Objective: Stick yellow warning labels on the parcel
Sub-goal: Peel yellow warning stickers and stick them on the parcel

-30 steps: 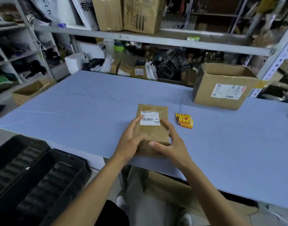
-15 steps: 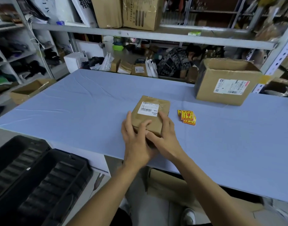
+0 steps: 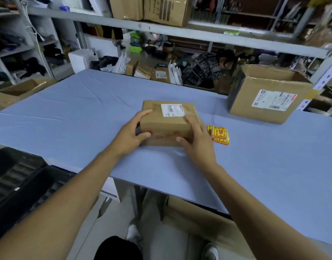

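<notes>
The print on the yellow labels (image 3: 219,135) just right of the right hand (image 3: 198,142) is too small to read. Since a moment ago the parcel (image 3: 167,121) has turned, its white shipping label (image 3: 173,110) now sideways. Both hands clamp it on the blue table (image 3: 77,113), the left hand (image 3: 132,132) at its left end. An open carton (image 3: 264,93) sits well beyond the right hand.

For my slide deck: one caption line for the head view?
Both hands, left and right, grip the parcel on the blue table, yellow labels lying beside it.
</notes>
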{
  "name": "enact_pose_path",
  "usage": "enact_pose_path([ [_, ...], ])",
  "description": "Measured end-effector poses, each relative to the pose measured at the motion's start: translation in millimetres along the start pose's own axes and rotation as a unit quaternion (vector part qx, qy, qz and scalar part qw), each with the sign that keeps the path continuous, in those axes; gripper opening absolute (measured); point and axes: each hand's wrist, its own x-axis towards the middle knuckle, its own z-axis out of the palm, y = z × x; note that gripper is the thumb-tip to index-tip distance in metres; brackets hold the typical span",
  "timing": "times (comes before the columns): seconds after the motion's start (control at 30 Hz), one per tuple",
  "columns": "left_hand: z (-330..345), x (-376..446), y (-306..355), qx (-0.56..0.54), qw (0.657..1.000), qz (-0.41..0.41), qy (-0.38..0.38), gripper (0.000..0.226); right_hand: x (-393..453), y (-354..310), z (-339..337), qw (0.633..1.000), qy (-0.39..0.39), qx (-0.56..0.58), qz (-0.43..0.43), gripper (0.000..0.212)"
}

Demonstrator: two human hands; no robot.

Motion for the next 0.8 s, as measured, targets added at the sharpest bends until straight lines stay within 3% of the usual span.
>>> enact_pose_path([
  [0.13,13,13,-10,0.061,0.991,-0.029,0.119,0.071,8,-7,22,0.998,0.028,-0.030,0.041,0.070],
  [0.27,28,5,-1,0.071,0.980,-0.040,0.181,0.080,3,-3,16,0.999,0.018,-0.027,0.028,0.077],
  [0.37,50,-24,13,0.158,0.942,-0.036,0.294,0.077,-18,5,-3,0.999,0.006,-0.038,0.018,0.078],
  [0.4,61,-33,19,0.193,0.936,-0.016,0.296,0.071,-25,10,-11,0.999,0.007,-0.048,0.015,0.078],
  [0.43,72,-40,25,0.218,0.941,0.011,0.260,0.065,-32,17,-19,0.998,0.011,-0.054,0.023,0.077],
  [0.5,98,-45,35,0.242,0.962,0.061,0.113,0.051,-45,32,-39,0.996,0.037,-0.045,0.064,0.073],
  [0.57,126,-41,45,0.231,0.970,0.067,-0.030,0.047,-53,48,-60,0.989,0.084,-0.029,0.120,0.066],
  [0.6,139,-35,50,0.220,0.971,0.061,-0.067,0.050,-52,56,-70,0.983,0.105,-0.017,0.152,0.062],
  [0.7,169,-9,61,0.191,0.980,0.020,-0.058,0.062,-42,75,-84,0.970,0.108,-0.002,0.220,0.052],
  [0.8,189,24,65,0.188,0.982,-0.017,-0.023,0.068,-22,88,-83,0.975,0.085,-0.024,0.206,0.041],
])
